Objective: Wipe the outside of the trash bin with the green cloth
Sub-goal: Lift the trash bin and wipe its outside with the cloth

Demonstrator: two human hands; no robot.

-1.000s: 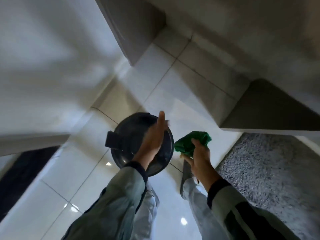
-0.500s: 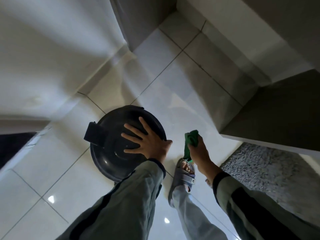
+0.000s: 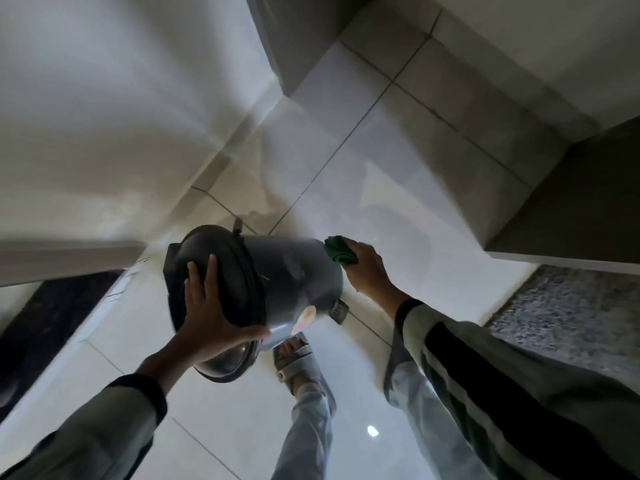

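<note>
A dark grey round trash bin (image 3: 294,278) with a lid is tipped toward me, its side wall showing and a foot pedal (image 3: 338,310) near its base. My left hand (image 3: 211,313) spreads over the black lid (image 3: 228,271) and grips its near rim. My right hand (image 3: 367,268) holds the bunched green cloth (image 3: 339,251) against the bin's far right side, near the base. A pale sticker shows on the wall by my left thumb.
Glossy white floor tiles (image 3: 398,174) surround the bin. A wall (image 3: 104,116) rises at the left, a low step (image 3: 561,202) at the right. A grey shaggy rug (image 3: 571,313) lies at the right. My sandalled foot (image 3: 298,358) stands just below the bin.
The bin has gone from upright to tipped toward me under my left hand. My right hand with the cloth has moved up against the bin's right side.
</note>
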